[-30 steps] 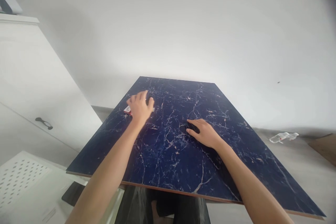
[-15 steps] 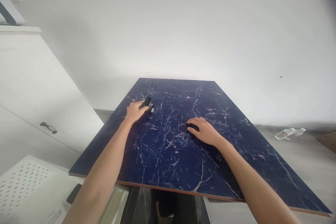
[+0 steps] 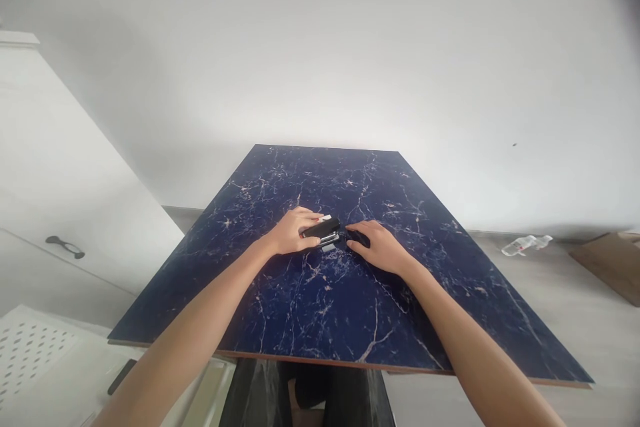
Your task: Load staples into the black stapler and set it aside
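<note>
My left hand (image 3: 293, 230) is closed round the rear of a black stapler (image 3: 323, 227), thumb on the near side and fingers on the far side. The stapler's front points right, and silvery metal shows along its near side. Small white pieces (image 3: 328, 248) stick out beside it; what they are I cannot make out. Just right of the stapler's front, my right hand (image 3: 379, 245) curls over a small dark object (image 3: 359, 237), mostly hidden under the fingers. A narrow gap separates this hand from the stapler. Both hands are low over the blue marbled table (image 3: 320, 320).
A white cabinet (image 3: 65, 167) with a dark handle stands at the left, and a white wall rises behind the table. On the floor to the right lie a clear plastic bottle (image 3: 517, 245) and a brown cardboard box (image 3: 607, 263). A perforated white panel (image 3: 30, 353) is at lower left.
My left hand has brought the stapler rightward and nearer, turning it to point right beside my right hand. My right hand stays at about the same spot on the table. The view has shifted slightly.
</note>
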A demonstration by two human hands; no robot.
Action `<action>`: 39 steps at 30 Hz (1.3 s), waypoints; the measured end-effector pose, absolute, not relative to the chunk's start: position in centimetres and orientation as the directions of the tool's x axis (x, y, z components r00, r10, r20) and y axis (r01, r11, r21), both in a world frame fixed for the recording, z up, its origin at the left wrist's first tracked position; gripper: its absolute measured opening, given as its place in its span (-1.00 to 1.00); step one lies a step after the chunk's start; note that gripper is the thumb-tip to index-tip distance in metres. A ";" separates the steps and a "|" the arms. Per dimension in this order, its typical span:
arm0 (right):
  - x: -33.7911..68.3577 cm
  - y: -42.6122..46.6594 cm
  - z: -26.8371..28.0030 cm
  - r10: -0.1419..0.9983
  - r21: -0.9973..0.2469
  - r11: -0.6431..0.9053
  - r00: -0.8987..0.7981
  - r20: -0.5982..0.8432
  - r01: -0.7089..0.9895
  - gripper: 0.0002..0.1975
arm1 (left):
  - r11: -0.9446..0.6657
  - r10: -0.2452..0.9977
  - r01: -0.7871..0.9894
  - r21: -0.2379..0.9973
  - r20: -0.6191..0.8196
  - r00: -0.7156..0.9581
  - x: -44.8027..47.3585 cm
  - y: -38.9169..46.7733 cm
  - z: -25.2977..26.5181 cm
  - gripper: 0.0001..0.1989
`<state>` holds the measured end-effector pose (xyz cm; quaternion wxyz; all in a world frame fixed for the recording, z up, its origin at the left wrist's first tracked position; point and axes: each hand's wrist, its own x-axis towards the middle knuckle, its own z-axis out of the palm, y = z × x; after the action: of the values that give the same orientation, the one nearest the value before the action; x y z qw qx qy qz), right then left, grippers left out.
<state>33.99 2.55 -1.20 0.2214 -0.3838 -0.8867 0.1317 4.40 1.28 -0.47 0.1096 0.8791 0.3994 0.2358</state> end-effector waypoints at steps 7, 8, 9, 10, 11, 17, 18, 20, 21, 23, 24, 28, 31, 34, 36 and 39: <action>33.3 2.2 -1.0 0.701 -0.360 0.712 -0.641 0.312 0.603 -0.66 | -0.522 0.852 0.793 0.315 0.237 0.467 4.0 1.2 0.0 -0.37; 33.0 2.1 -1.1 0.704 -0.349 0.709 -0.635 0.317 0.613 -0.65 | -0.519 0.855 0.794 0.316 0.218 0.471 4.0 1.2 0.0 -0.34; 32.7 2.0 -1.1 0.709 -0.334 0.705 -0.627 0.323 0.626 -0.63 | -0.522 0.853 0.792 0.317 0.204 0.480 4.0 1.1 0.1 -0.33; 32.3 1.9 -1.2 0.712 -0.314 0.701 -0.619 0.330 0.640 -0.62 | -0.527 0.850 0.789 0.316 0.193 0.490 4.1 1.0 0.1 -0.32; 31.9 1.8 -1.3 0.714 -0.289 0.699 -0.614 0.336 0.654 -0.61 | -0.531 0.847 0.788 0.313 0.188 0.497 4.2 0.9 0.1 -0.31; 30.1 1.6 -2.1 0.705 -0.209 0.698 -0.608 0.364 0.685 -0.65 | -0.524 0.848 0.804 0.280 0.256 0.463 4.5 0.3 -0.4 -0.16; 30.0 1.8 -2.1 0.706 -0.225 0.699 -0.604 0.370 0.679 -0.68 | -0.522 0.848 0.807 0.276 0.268 0.457 4.5 0.2 -0.5 -0.16; 30.2 2.2 -2.1 0.707 -0.269 0.702 -0.596 0.381 0.660 -0.71 | -0.528 0.840 0.806 0.266 0.299 0.452 4.5 0.2 -0.7 -0.19; 30.4 2.5 -2.1 0.704 -0.292 0.707 -0.600 0.380 0.644 -0.72 | -0.536 0.832 0.803 0.259 0.319 0.453 4.5 0.3 -0.7 -0.21; 31.2 3.1 -1.8 0.693 -0.337 0.721 -0.625 0.361 0.605 -0.72 | -0.558 0.810 0.796 0.232 0.361 0.462 4.4 0.5 -0.7 -0.27; 31.8 3.5 -1.5 0.689 -0.356 0.724 -0.636 0.347 0.590 -0.72 | -0.569 0.797 0.793 0.216 0.384 0.467 4.4 0.6 -0.6 -0.32; 34.8 4.3 -0.4 0.749 -0.411 0.658 -0.608 0.264 0.632 -0.75 | -0.637 0.715 0.757 0.144 0.478 0.510 4.2 0.9 -0.1 -0.56; 35.7 3.6 0.3 0.809 -0.406 0.588 -0.510 0.292 0.700 -0.78 | -0.680 0.657 0.727 0.096 0.521 0.545 4.2 0.9 0.2 -0.63; 34.2 1.9 0.8 0.772 -0.397 0.636 -0.538 0.338 0.662 -0.79 | -0.687 0.642 0.723 0.080 0.533 0.551 4.4 0.7 0.1 -0.63; 32.3 0.8 0.7 0.719 -0.405 0.690 -0.631 0.290 0.600 -0.79 | -0.693 0.646 0.714 0.097 0.523 0.556 4.7 0.6 0.1 -0.62; 30.1 -0.3 0.1 0.682 -0.397 0.714 -0.700 0.210 0.577 -0.77 | -0.692 0.662 0.712 0.117 0.495 0.563 5.0 0.5 0.0 -0.60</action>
<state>30.08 -0.30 0.14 0.1734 -0.3461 -0.9093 0.1526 5.00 0.47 -0.03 -0.0482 0.8827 0.3893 0.2590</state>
